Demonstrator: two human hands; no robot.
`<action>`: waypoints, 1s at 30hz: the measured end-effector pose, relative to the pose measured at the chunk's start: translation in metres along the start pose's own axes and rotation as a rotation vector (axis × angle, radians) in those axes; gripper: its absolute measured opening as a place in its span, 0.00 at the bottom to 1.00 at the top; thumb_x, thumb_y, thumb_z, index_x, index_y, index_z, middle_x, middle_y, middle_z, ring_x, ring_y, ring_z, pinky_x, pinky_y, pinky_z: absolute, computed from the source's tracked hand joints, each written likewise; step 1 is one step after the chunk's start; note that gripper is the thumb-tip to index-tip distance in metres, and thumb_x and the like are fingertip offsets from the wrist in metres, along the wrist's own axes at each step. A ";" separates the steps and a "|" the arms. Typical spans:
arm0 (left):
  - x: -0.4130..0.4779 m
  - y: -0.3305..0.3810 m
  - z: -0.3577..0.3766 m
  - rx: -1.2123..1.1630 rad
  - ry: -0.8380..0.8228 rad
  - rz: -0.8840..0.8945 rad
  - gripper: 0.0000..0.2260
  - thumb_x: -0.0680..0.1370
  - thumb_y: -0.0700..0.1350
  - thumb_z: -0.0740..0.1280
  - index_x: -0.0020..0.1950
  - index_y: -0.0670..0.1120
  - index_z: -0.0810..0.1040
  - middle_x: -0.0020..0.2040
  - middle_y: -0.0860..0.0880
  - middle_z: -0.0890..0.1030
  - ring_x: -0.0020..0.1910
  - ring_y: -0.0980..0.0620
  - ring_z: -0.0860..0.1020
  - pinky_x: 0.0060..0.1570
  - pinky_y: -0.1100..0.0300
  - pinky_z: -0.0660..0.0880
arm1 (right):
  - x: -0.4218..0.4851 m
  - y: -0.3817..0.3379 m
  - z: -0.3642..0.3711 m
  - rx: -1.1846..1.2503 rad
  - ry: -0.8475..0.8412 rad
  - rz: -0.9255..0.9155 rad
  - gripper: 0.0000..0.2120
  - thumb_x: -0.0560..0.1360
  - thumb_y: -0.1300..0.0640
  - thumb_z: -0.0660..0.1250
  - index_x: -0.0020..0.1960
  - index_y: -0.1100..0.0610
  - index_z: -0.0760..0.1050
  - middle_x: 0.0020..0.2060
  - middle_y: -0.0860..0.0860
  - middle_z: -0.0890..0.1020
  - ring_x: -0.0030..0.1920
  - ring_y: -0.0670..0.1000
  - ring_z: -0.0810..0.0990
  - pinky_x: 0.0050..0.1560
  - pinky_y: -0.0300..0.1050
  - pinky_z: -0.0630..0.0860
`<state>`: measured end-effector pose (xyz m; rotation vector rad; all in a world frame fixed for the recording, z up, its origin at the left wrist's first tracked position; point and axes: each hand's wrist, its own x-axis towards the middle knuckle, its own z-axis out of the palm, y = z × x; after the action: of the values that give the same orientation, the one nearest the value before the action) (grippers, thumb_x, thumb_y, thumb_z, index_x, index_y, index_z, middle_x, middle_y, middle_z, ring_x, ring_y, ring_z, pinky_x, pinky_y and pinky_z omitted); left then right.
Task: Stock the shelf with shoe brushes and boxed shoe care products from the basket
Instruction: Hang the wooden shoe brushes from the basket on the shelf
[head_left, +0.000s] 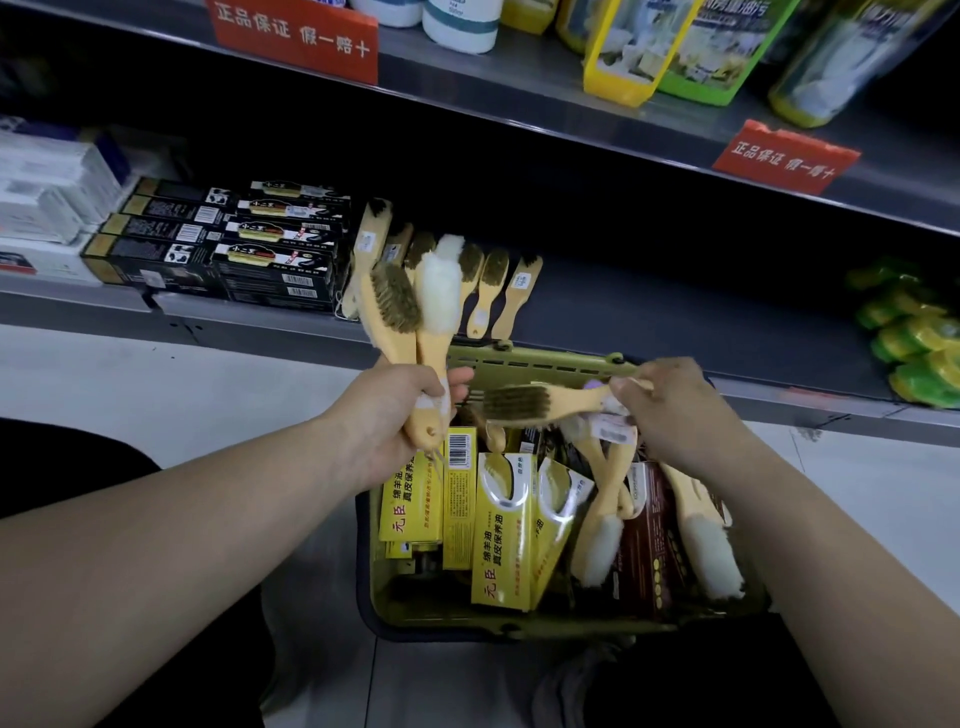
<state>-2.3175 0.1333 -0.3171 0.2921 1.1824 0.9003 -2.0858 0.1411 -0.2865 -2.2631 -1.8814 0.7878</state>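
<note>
Our two forearms come in from the bottom edge. Our left hand is curled tight round two handles, a bristle brush and a woolly brush, both heads up. They hide part of the brush row leaning on the lower shelf, where we count about six. Our right hand pinches the handle end of a third brush, held level over the green basket on the floor below the shelf; this hand covers the basket's far right corner.

Inside the basket we count at least four yellow boxes, one brown box and two white-headed brushes.

Left of the brush row stand eight black boxes in two stacks of four, with white cartons beyond them. Green packs lie at the far right. Two red tags hang on the upper shelf edge.
</note>
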 end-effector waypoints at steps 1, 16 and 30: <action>0.000 -0.001 -0.001 0.028 -0.006 0.003 0.21 0.74 0.29 0.56 0.65 0.44 0.69 0.43 0.48 0.85 0.42 0.54 0.80 0.47 0.54 0.77 | 0.001 0.002 -0.003 -0.099 0.035 -0.015 0.13 0.80 0.50 0.56 0.50 0.57 0.75 0.57 0.56 0.72 0.43 0.51 0.74 0.43 0.42 0.68; -0.007 -0.011 0.004 0.053 -0.157 -0.024 0.13 0.79 0.44 0.61 0.63 0.43 0.73 0.42 0.42 0.82 0.33 0.47 0.81 0.28 0.55 0.76 | -0.043 -0.052 0.063 0.706 -0.458 -0.122 0.05 0.80 0.54 0.59 0.48 0.54 0.70 0.30 0.46 0.78 0.24 0.40 0.69 0.29 0.35 0.66; 0.006 -0.001 -0.009 0.227 0.136 0.113 0.07 0.70 0.41 0.73 0.43 0.44 0.76 0.27 0.47 0.81 0.22 0.48 0.77 0.24 0.58 0.74 | 0.019 0.026 0.026 -0.436 -0.361 -0.274 0.20 0.74 0.66 0.62 0.61 0.49 0.75 0.61 0.50 0.74 0.58 0.52 0.74 0.53 0.46 0.74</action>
<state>-2.3243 0.1347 -0.3258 0.4909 1.4085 0.8955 -2.0723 0.1463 -0.3253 -2.1036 -2.6913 0.8552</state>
